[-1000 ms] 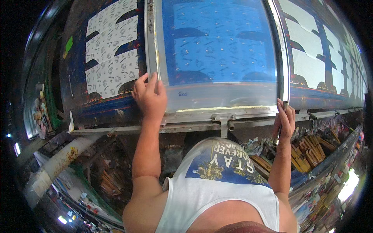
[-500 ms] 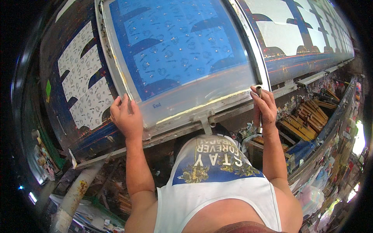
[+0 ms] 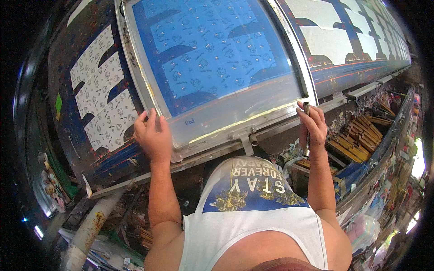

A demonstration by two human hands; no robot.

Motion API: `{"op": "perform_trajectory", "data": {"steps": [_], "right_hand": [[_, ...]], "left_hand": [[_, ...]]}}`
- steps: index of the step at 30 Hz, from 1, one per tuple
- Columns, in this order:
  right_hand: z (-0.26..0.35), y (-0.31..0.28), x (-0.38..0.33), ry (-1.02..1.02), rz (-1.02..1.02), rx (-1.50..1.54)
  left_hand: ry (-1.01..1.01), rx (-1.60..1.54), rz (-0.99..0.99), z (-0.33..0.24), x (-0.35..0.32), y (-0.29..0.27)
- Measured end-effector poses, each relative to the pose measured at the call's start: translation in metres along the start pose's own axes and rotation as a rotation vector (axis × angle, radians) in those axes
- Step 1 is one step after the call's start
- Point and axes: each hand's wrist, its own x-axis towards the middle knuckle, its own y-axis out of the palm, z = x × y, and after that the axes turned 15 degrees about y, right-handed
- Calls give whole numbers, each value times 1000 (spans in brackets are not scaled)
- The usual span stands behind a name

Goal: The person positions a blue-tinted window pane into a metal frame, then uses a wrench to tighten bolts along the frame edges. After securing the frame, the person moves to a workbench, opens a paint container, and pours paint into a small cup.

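At twelve o'clock: blue screen (image 3: 212, 58) in a metal frame (image 3: 139, 72) | Nine: left hand (image 3: 153, 137), fingers bent at the frame's near-left bar, grip unclear | Three: right hand (image 3: 314, 128), fingers wrapped round a metal tube (image 3: 306, 108)

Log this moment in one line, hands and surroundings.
Left hand: at left side of frame | Right hand: holds tube by frame's near right corner | Left of frame: patterned sheets | Right: white sheets
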Motion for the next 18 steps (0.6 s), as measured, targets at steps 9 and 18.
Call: {"op": "perform_trajectory", "data": {"steps": [9,18], "right_hand": [[21,0,-8,3,43,-26],[28,-66,-33,-35,-3,-62]], "left_hand": [[-10,-43,-26,7,-3,1],[-54,-46,-18,-11,-10,-25]]}}
